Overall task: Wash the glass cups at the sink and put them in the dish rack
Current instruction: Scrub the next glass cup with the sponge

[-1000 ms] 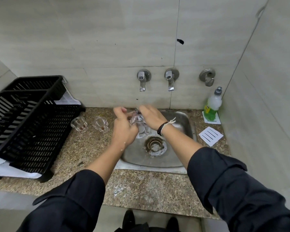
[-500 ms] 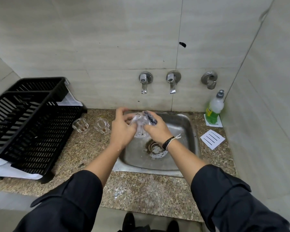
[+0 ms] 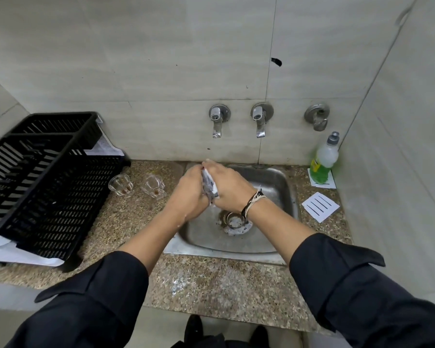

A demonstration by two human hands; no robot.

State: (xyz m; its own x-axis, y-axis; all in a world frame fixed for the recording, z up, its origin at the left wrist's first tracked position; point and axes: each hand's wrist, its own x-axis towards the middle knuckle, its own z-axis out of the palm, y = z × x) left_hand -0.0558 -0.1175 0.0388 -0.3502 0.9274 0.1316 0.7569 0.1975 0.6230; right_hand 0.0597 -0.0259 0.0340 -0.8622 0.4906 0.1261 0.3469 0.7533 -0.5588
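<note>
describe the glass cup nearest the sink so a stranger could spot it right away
Start at the black dish rack on the left of the counter. Two small glass cups stand between it and the sink. The right cup, next to the left hand, is the one; the left cup stands by the rack.

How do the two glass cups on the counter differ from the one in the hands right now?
The two glass cups on the counter stand upright and untouched beside the dish rack; the glass cup in the hands is held over the sink, gripped between left hand and right hand. The counter cups show brown dregs at the bottom; the held one is mostly hidden, foam on it. All are small clear glass.
</note>
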